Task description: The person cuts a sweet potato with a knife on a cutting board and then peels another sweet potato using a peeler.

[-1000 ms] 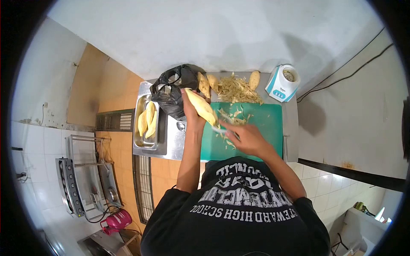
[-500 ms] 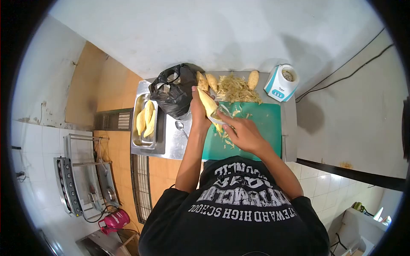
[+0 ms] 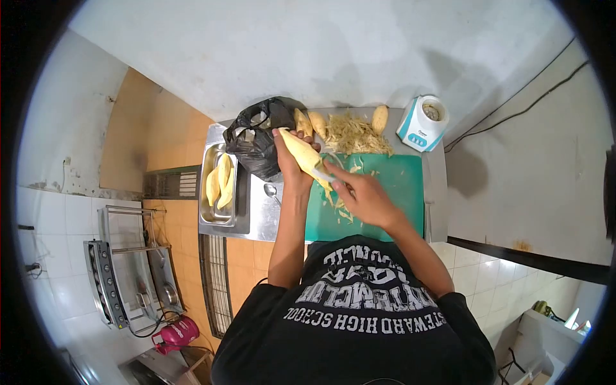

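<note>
My left hand (image 3: 292, 170) is wrapped round a long, yellow, peeled-looking sweet potato (image 3: 299, 151), tilted with its lower end toward the right. My right hand (image 3: 367, 197) grips a pale peeler (image 3: 321, 172) against that lower end; the fingers partly hide the tool. Beneath both hands lies a green cutting board (image 3: 391, 199) with scattered peel strips. Behind it sits a heap of peelings (image 3: 356, 136), with unpeeled sweet potatoes (image 3: 380, 119) beside it. Several yellow peeled ones (image 3: 224, 179) rest in a metal tray (image 3: 210, 217) on the left.
A black plastic bag (image 3: 260, 151) stands left of the peelings, close to my left hand. On the steel counter (image 3: 256, 221) lies a spoon (image 3: 271, 191). A white and blue blender base (image 3: 423, 124) is at the back right, against the wall.
The sweet potato and my left hand have shifted slightly left, and the sweet potato lies at a flatter tilt. My right hand remains at its lower end with the peeler.
</note>
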Available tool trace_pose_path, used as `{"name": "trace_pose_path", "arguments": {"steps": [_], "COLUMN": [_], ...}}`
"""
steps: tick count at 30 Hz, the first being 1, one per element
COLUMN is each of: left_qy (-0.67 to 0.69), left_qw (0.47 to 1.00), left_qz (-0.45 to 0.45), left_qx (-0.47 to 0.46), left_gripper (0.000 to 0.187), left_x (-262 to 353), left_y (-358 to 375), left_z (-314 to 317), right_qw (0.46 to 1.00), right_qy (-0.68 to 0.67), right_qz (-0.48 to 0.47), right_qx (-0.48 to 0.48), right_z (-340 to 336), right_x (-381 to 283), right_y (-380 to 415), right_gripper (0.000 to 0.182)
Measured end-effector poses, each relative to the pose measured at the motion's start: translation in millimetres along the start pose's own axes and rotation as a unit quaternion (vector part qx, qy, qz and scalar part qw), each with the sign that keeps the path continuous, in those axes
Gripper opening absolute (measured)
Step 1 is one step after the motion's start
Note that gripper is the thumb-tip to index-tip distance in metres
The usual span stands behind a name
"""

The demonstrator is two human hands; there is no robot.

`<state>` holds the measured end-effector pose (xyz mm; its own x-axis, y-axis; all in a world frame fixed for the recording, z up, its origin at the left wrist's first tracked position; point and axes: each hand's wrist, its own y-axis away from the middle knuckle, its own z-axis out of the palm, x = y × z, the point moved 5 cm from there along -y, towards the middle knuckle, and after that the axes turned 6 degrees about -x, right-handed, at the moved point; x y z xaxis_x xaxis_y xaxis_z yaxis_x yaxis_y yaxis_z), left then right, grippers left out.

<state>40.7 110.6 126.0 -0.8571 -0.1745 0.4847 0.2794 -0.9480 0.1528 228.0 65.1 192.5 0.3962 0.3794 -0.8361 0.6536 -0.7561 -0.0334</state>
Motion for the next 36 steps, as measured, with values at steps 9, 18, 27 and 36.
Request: {"name": "trace_pose_path", "arguments": {"steps": [9, 18, 27, 36], "left_qy": [0.088, 0.121, 0.178, -0.01], "left_qw": [0.996, 0.991, 0.98, 0.989], "left_qz": [0.015, 0.013, -0.042, -0.1], "left_qx": [-0.029, -0.05, 0.074, 0.105], "left_gripper": [0.045, 0.041, 0.056, 0.046], "left_x": [17.9, 0.7, -8.4, -44.6], "left_y": [-16.7, -15.8, -15.7, -0.2], "left_z": [-10.0, -2.6, -30.0, -23.0], "right_qw": [0.998, 0.999, 0.99, 0.992], "right_qy": [-0.025, 0.032, -0.132, -0.112], "right_qz": [0.019, -0.024, 0.047, 0.06], "right_qx": [-0.052, -0.007, -0.003, 0.017], "right_z": [1.3, -2.4, -0.4, -15.9], "right_x": [6.7, -4.0, 14.6, 16.0], "right_y": [30.6, 1.4, 25.2, 11.1], "right_gripper": [0.045, 0.045, 0.047, 0.047]}}
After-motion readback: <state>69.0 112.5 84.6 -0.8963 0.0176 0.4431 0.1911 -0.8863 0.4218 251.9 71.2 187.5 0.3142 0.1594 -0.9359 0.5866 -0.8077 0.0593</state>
